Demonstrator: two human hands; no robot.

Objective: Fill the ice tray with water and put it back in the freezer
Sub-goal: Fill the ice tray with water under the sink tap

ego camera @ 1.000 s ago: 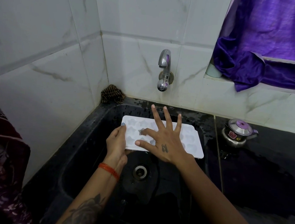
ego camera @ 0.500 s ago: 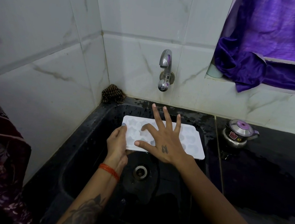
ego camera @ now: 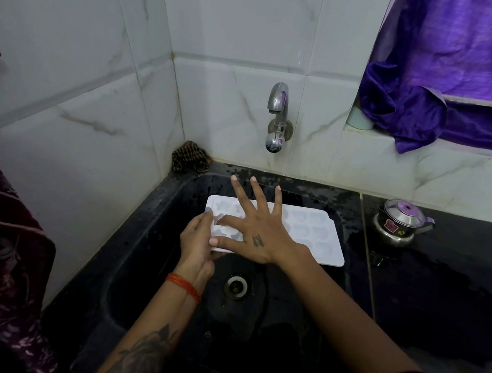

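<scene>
A white ice tray with shaped cells is held level over the black sink, below the steel tap. My left hand grips the tray's left end, thumb on top. My right hand lies flat over the tray's left half, fingers spread apart and pointing at the wall. No water runs from the tap. Whether the cells hold water I cannot tell.
The sink drain lies under the tray. A small steel kettle with a purple lid stands on the wet black counter at the right. A brown scrubber sits in the back left corner. Purple cloth hangs over the ledge.
My right hand has slid a little to the left over the tray, its thumb now near my left hand. The tray and my left hand stay put.
</scene>
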